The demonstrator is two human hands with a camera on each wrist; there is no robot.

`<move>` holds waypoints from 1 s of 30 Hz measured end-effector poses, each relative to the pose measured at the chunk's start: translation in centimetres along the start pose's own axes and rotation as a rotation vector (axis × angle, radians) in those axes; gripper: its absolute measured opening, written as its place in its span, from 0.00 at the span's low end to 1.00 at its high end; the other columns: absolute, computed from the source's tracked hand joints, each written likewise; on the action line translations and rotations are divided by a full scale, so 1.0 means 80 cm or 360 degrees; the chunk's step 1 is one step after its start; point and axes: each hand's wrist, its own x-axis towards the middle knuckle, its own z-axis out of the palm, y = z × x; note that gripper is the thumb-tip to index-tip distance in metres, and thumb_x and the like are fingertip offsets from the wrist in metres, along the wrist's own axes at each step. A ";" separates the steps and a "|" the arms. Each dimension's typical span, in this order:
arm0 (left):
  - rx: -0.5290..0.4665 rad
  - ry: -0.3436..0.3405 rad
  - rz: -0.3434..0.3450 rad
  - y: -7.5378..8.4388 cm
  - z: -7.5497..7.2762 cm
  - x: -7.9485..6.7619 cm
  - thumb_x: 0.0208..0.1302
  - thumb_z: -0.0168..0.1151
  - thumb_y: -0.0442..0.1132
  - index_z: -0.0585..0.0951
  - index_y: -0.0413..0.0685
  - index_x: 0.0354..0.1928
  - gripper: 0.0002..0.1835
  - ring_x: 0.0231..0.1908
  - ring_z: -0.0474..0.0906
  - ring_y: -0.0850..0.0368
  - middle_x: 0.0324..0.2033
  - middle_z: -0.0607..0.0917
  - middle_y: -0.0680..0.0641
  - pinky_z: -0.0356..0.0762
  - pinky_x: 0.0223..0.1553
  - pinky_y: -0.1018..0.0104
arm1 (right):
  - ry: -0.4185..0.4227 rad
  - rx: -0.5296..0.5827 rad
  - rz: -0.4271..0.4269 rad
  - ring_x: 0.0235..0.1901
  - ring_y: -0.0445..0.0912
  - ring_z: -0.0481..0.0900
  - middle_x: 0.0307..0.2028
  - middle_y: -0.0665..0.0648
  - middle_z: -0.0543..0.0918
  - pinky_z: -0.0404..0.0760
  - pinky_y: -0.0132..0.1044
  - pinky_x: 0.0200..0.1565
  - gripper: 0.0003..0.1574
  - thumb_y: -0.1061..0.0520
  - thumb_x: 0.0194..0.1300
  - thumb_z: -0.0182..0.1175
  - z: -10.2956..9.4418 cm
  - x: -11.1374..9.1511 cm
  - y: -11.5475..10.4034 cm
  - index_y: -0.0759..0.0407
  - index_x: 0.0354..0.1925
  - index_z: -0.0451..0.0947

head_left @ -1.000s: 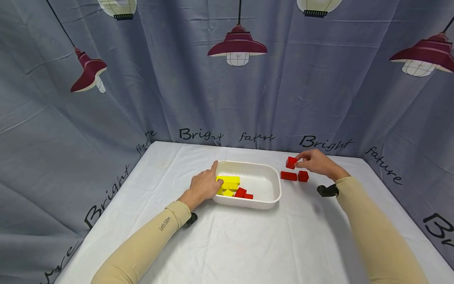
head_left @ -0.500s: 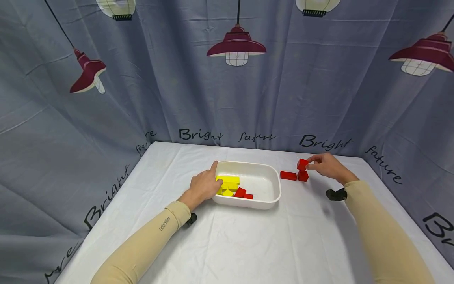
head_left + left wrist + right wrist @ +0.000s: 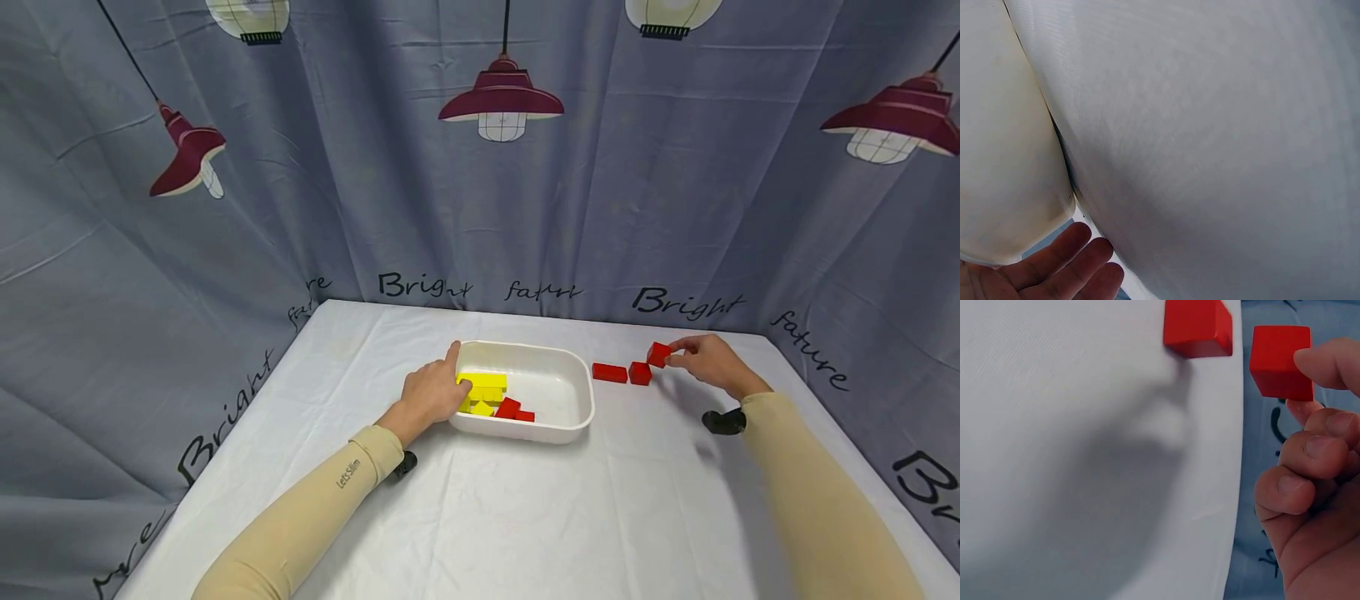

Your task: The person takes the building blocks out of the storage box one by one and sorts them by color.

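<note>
My right hand (image 3: 711,365) has shifted its pinched red cube (image 3: 657,356) toward the bench's right edge (image 3: 847,442), seemingly unplaced; left hand (image 3: 431,392) grips tray (image 3: 517,428).

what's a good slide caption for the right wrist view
Right hand pinches a red cube; a second block rests on the white tabletop.

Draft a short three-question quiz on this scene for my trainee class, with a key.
1. Which hand pinches a glossy red cube?
2. True or false: the white rounded-rectangular tray holds both yellow blocks and red blocks.
3. Outside the tray, which block lies nearest it on the white-covered table? A) another red cube; B) a red oblong block; C) a yellow block.

Key: 1. The right hand. 2. True. 3. B.
</note>
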 end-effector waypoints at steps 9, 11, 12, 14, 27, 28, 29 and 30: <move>-0.0004 0.0003 0.0003 0.001 0.000 -0.002 0.69 0.50 0.53 0.52 0.50 0.80 0.41 0.47 0.82 0.48 0.56 0.83 0.40 0.80 0.45 0.49 | -0.0013 -0.0034 0.0031 0.40 0.53 0.72 0.42 0.66 0.74 0.73 0.38 0.37 0.36 0.48 0.69 0.58 0.003 0.001 0.019 0.72 0.65 0.70; -0.0006 0.0004 0.0004 0.001 0.000 -0.002 0.69 0.50 0.53 0.52 0.50 0.80 0.41 0.47 0.82 0.48 0.56 0.83 0.40 0.80 0.45 0.49 | -0.0021 -0.0038 0.0041 0.40 0.54 0.72 0.43 0.67 0.75 0.74 0.38 0.38 0.36 0.48 0.69 0.58 0.004 0.001 0.022 0.72 0.65 0.70; -0.0005 0.0002 0.0004 0.001 -0.001 -0.002 0.69 0.50 0.53 0.52 0.50 0.80 0.41 0.47 0.82 0.48 0.56 0.83 0.40 0.80 0.45 0.49 | -0.0028 -0.0035 0.0047 0.41 0.54 0.72 0.44 0.67 0.75 0.74 0.38 0.38 0.36 0.48 0.69 0.58 0.005 0.001 0.024 0.73 0.65 0.70; -0.0002 0.0003 0.0002 0.001 -0.001 -0.002 0.69 0.50 0.53 0.52 0.50 0.80 0.41 0.48 0.82 0.47 0.56 0.83 0.40 0.80 0.45 0.49 | -0.0037 -0.0026 0.0058 0.41 0.54 0.72 0.45 0.67 0.75 0.74 0.38 0.38 0.37 0.49 0.69 0.59 0.006 0.003 0.027 0.73 0.65 0.69; -0.0004 0.0007 -0.0002 0.000 -0.001 -0.002 0.69 0.50 0.53 0.52 0.50 0.80 0.41 0.48 0.82 0.47 0.56 0.83 0.40 0.80 0.45 0.49 | -0.0114 -0.0019 0.0106 0.37 0.52 0.72 0.38 0.62 0.75 0.74 0.38 0.36 0.35 0.52 0.70 0.57 0.022 0.012 0.037 0.74 0.66 0.67; -0.0006 0.0009 -0.0001 0.000 -0.001 -0.002 0.69 0.50 0.53 0.52 0.50 0.80 0.41 0.47 0.82 0.47 0.55 0.83 0.40 0.80 0.45 0.49 | -0.0119 -0.0018 0.0104 0.36 0.51 0.72 0.37 0.62 0.75 0.74 0.39 0.36 0.35 0.53 0.70 0.57 0.023 0.013 0.038 0.75 0.66 0.67; -0.0007 0.0010 0.0002 0.000 -0.001 -0.002 0.69 0.50 0.53 0.52 0.50 0.80 0.41 0.47 0.82 0.47 0.55 0.83 0.40 0.80 0.44 0.49 | -0.0124 -0.0015 0.0100 0.35 0.51 0.72 0.37 0.62 0.75 0.73 0.39 0.36 0.35 0.53 0.70 0.57 0.024 0.013 0.037 0.75 0.66 0.67; -0.0008 0.0011 0.0004 0.000 -0.001 -0.002 0.69 0.50 0.53 0.52 0.50 0.80 0.41 0.47 0.82 0.48 0.55 0.84 0.40 0.80 0.44 0.49 | -0.0128 -0.0013 0.0096 0.35 0.51 0.72 0.36 0.61 0.75 0.73 0.39 0.35 0.35 0.53 0.70 0.57 0.024 0.013 0.037 0.75 0.67 0.67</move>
